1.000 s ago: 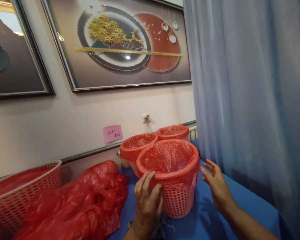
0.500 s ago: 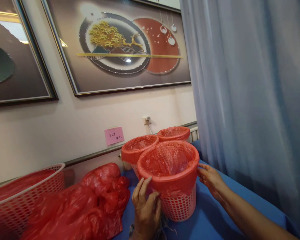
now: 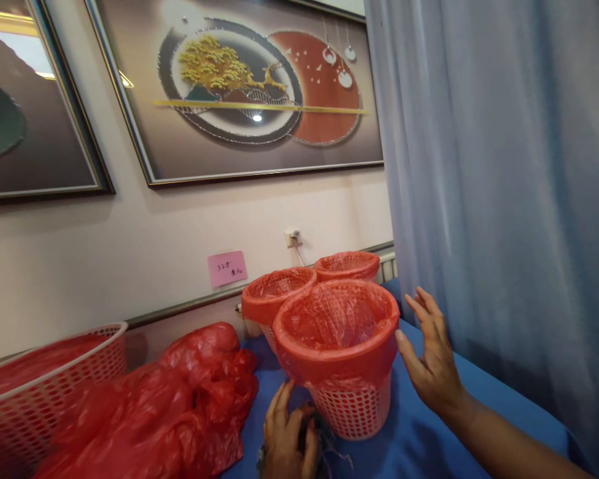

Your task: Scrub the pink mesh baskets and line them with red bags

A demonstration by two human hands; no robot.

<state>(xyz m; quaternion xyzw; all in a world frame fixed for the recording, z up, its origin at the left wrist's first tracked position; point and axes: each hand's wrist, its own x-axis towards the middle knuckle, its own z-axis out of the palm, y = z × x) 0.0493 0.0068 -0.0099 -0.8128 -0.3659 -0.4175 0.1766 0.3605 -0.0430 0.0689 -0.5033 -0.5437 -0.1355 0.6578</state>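
Blue-grey curtain (image 3: pixel 499 166): soft vertical folds, hanging beyond the fingers of the right hand (image 3: pixel 434 366). Counter (image 3: pixel 404 426): smooth blue surface, below the fingers of both hands. Heap of red plastic film (image 3: pixel 150 412): glossy, crumpled, left of the fingers of the left hand (image 3: pixel 284 432). Mesh basket (image 3: pixel 104 359): pale rim, well apart from the left fingers, farther left, partly hidden by the heap. Front basket (image 3: pixel 359 406): upright, pale pink, perforated, tapering downward, between the two hands' fingers; thin, wrinkled red liner (image 3: pixel 342 366) folds over its round rim. Back-left basket (image 3: pixel 259 309) and back-right basket (image 3: pixel 352 267): likewise lined, beyond the fingers. Right fingers: spread wide, thumb tip at the rim's edge; contact cannot be told. Left fingers: loosely curled, slightly apart, tips just beside the liner's lower edge; contact unclear. Frayed grey fabric (image 3: pixel 325 442): beside the left thumb, partly hidden.
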